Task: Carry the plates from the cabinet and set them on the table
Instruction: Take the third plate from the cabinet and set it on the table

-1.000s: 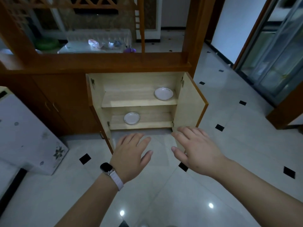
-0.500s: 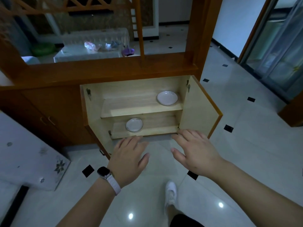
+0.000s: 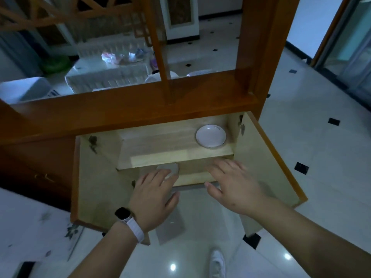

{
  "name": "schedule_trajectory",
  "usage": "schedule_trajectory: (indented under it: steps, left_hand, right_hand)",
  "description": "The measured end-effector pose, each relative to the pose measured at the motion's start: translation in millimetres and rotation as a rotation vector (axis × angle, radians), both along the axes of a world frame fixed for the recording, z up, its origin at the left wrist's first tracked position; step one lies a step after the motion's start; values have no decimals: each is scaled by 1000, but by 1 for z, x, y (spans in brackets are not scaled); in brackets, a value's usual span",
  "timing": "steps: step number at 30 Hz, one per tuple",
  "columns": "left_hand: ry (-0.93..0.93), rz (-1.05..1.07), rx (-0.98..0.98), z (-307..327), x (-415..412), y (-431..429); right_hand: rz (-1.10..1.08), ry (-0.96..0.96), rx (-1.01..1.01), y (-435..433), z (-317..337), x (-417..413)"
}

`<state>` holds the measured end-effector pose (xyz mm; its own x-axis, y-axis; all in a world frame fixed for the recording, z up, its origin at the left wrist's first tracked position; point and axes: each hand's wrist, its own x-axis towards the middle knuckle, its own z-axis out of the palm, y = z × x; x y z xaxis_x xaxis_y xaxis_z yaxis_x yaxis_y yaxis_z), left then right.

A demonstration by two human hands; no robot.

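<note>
The low wooden cabinet (image 3: 96, 177) stands open below me, both doors swung out. A white plate (image 3: 210, 136) lies at the right end of its upper shelf. A second white plate (image 3: 168, 168) sits on the lower shelf, mostly hidden by the shelf edge and my fingers. My left hand (image 3: 154, 197), a watch on its wrist, hovers with fingers spread just in front of that lower plate. My right hand (image 3: 232, 187) is spread open at the front of the lower shelf, right of the plate. Neither hand holds anything.
The right cabinet door (image 3: 269, 161) and the left door (image 3: 94, 189) flank my hands. A table with a pale patterned cloth (image 3: 30, 233) is at the lower left. Glossy tiled floor (image 3: 321, 157) stretches to the right. My white shoe (image 3: 217, 261) shows below.
I have stepped closer to the cabinet and now look down into it. Both hands have moved forward to the lower shelf; the left now partly covers the lower plate.
</note>
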<state>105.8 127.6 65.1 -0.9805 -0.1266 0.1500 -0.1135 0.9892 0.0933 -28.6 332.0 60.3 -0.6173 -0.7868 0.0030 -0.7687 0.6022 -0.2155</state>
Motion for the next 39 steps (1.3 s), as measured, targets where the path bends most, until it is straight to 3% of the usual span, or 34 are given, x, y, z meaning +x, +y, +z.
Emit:
schedule_trajectory:
  steps: [15, 28, 34, 39]
  left_hand:
    - [-27, -96, 5, -33, -107, -45]
    - [-70, -296, 148, -99, -207, -99]
    - [-201, -319, 140, -158, -250, -125]
    - [-238, -163, 178, -228, -292, -149]
  right_hand:
    - [-82, -64, -42, -35, -42, -88]
    - [-272, -118, 116, -87, -91, -138]
    - [-375, -124, 126, -105, -140, -178]
    - [-535, -165, 62, -115, -201, -214]
